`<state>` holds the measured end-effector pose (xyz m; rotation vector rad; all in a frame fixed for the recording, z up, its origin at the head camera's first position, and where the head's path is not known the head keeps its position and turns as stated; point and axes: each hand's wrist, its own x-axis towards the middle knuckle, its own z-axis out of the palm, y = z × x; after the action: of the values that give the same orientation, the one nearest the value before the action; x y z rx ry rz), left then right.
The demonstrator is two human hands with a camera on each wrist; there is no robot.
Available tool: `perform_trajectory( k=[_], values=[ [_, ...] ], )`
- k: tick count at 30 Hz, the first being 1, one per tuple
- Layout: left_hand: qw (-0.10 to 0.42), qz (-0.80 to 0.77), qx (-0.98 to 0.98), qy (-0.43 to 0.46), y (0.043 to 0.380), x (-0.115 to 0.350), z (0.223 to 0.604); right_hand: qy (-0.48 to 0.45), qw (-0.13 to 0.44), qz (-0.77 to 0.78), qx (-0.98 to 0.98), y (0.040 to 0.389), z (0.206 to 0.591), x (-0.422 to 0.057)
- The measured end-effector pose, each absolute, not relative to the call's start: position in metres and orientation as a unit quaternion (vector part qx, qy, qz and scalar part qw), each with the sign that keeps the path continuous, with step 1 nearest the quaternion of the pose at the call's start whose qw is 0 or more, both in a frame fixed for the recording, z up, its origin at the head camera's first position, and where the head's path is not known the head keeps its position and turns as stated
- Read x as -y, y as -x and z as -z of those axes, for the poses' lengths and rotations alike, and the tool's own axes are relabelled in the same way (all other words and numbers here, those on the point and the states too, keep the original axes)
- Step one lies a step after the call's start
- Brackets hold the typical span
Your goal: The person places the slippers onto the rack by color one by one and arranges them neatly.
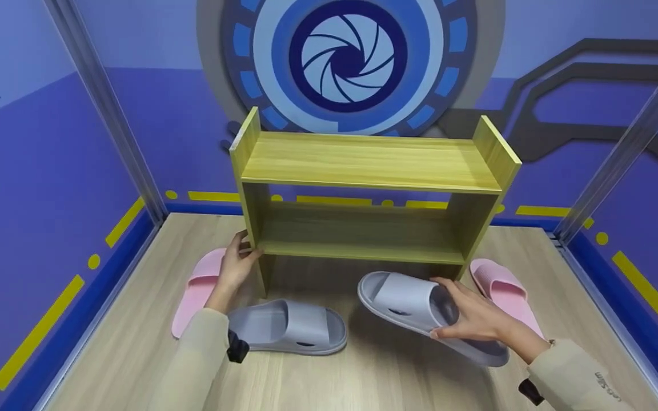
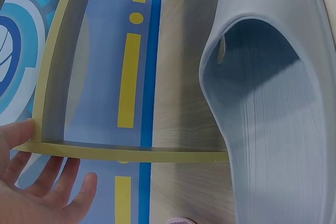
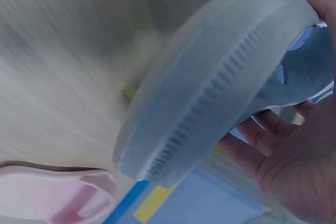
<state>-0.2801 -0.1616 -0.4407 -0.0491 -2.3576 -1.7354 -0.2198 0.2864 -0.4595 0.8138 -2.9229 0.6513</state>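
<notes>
The raised grey slipper (image 1: 403, 299) is grasped by the right hand (image 1: 474, 314), between widely set thumb and fingers. The wooden rack (image 1: 363, 162) is pinched at its side by the left hand (image 1: 237, 265). Between both sets of fingers, a 2nd grey slipper (image 1: 308, 328) is seen; outside them, 2 pink slippers (image 1: 199, 282).

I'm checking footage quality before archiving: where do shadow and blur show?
Head view: the shelf is darker on its lower board than its upper, with a soft shadow below the held gray slipper; left wrist view: shadow darkens the inside of the other gray slipper; right wrist view: the floor is streaked with blur.
</notes>
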Motion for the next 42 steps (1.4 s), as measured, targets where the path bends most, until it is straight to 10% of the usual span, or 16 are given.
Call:
perform_trajectory(
  k=[42],
  values=[
    [0.108,0.582,0.805,0.019,0.290,0.165,0.454,-0.257,0.029,-0.121,0.958,0.197,0.267,-0.269]
  ],
)
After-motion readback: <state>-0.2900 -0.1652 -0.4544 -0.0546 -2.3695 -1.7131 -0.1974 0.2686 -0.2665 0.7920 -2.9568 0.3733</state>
